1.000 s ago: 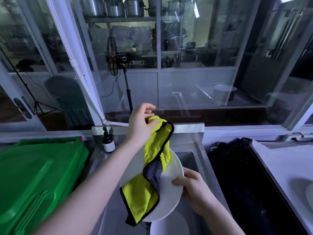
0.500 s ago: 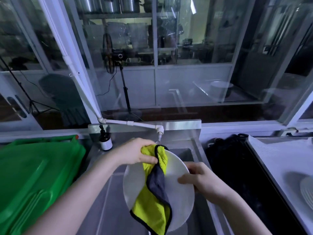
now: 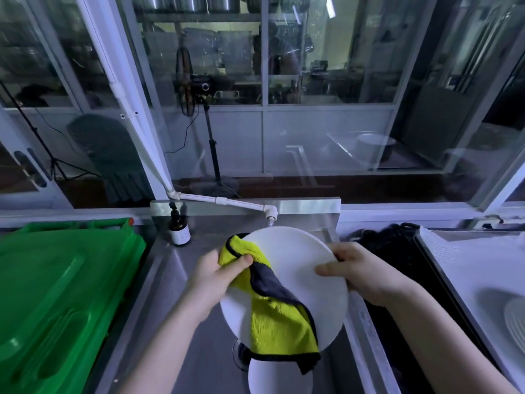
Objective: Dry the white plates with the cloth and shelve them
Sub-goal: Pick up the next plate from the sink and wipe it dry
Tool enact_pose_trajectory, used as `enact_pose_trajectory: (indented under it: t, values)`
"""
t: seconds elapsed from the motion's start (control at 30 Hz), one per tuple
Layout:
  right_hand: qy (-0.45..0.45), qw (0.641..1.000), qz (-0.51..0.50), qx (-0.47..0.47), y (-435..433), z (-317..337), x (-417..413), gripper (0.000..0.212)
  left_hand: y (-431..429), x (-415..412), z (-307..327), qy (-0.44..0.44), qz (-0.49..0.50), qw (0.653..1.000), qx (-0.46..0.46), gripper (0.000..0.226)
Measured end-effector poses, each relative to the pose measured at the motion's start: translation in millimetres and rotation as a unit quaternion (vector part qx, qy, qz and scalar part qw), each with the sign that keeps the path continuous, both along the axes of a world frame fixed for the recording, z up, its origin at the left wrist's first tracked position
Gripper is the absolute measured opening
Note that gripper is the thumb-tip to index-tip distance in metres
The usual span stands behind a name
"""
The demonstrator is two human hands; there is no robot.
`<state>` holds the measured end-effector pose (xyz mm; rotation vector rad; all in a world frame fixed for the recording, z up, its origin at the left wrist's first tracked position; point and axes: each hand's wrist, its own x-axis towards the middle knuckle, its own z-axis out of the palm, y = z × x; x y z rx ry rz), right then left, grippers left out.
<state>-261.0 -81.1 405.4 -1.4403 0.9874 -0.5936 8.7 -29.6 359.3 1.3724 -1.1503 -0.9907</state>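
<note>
Head view, closest in: a second white plate point(image 3: 279, 378) lies low in the steel sink point(image 3: 199, 322), right at the bottom edge of the picture, partly over the drain.

Just above it the person holds a white plate point(image 3: 301, 268) tilted over the basin, its face turned up towards them. The right hand point(image 3: 360, 273) grips the plate's right rim, thumb laid on the face and the other fingers curled behind. The left hand point(image 3: 218, 275) has a yellow cloth point(image 3: 281, 322) with a grey underside and dark edging bunched between thumb and fingers at the plate's left edge. The cloth drapes down across the face and hangs past the lower rim, its tip over the plate in the sink.

To the left a green bin lid point(image 3: 56, 294) sits beside the sink. To the right, something black point(image 3: 397, 251) fills the gap next to a pale counter point(image 3: 483, 265); at the counter's far right edge a stack of plates point(image 3: 515, 322) is half cut off.

Further back a brown pump bottle point(image 3: 179, 230) stands on the sink's rear left corner, and a white pipe tap point(image 3: 227, 200) reaches out over the basin, its spout just above the held plate's top rim.

Beyond the glass partition stand a fan on a pole point(image 3: 186, 81) and shelves with steel pots point(image 3: 199, 1).
</note>
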Motion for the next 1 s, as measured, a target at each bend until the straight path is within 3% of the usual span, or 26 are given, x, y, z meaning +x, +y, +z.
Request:
enact_pose_trajectory:
  t: [0.07, 0.13, 0.2, 0.37, 0.5, 0.63, 0.7, 0.77, 0.83, 0.87, 0.93, 1.0]
  values:
    - [-0.035, 0.998, -0.049, 0.018, 0, -8, -5, 0.021, 8, -2, -14, 0.08, 0.046, 0.995, 0.029, 0.03]
    - [-0.055, 0.994, -0.093, 0.028, 1, -15, -5, 0.021, 8, 0, -17, 0.095, 0.065, 0.991, 0.062, 0.014]
    - [-0.06, 0.993, -0.098, 0.025, 2, -15, -2, 0.023, 2, 6, -12, 0.034, 0.05, 0.995, 0.074, 0.008]
    - [-0.006, 1.0, -0.011, -0.019, -6, 14, 4, 0.023, -21, 23, 22, -0.148, -0.044, 0.988, 0.02, 0.019]
    - [0.122, 0.985, 0.062, -0.101, -11, 34, 22, 0.018, -35, 27, 35, -0.247, -0.108, 0.963, 0.019, 0.034]
    - [0.215, 0.961, 0.115, -0.134, -8, 35, 39, 0.014, -36, 18, 33, -0.278, -0.18, 0.944, 0.007, 0.03]
    - [0.183, 0.974, 0.087, -0.096, -12, 34, 33, 0.019, -31, 21, 20, -0.198, -0.121, 0.973, 0.002, 0.028]
    - [0.12, 0.99, 0.043, -0.053, -18, 31, 22, 0.022, -19, 19, 3, 0.006, -0.018, 1.0, 0.017, 0.025]
    - [0.041, 0.999, -0.026, -0.018, -20, 22, 18, 0.022, -10, 3, -15, 0.225, 0.082, 0.97, 0.045, 0.023]
    - [0.0, 0.997, -0.076, -0.003, -17, 14, 22, 0.02, -8, -8, -24, 0.282, 0.134, 0.947, 0.069, 0.019]
    - [-0.085, 0.98, -0.177, 0.038, -5, -11, 36, 0.018, -5, -28, -39, 0.316, 0.215, 0.915, 0.128, 0.019]
    - [-0.169, 0.958, -0.218, 0.083, 9, -36, 46, 0.019, -5, -38, -45, 0.334, 0.235, 0.9, 0.152, 0.023]
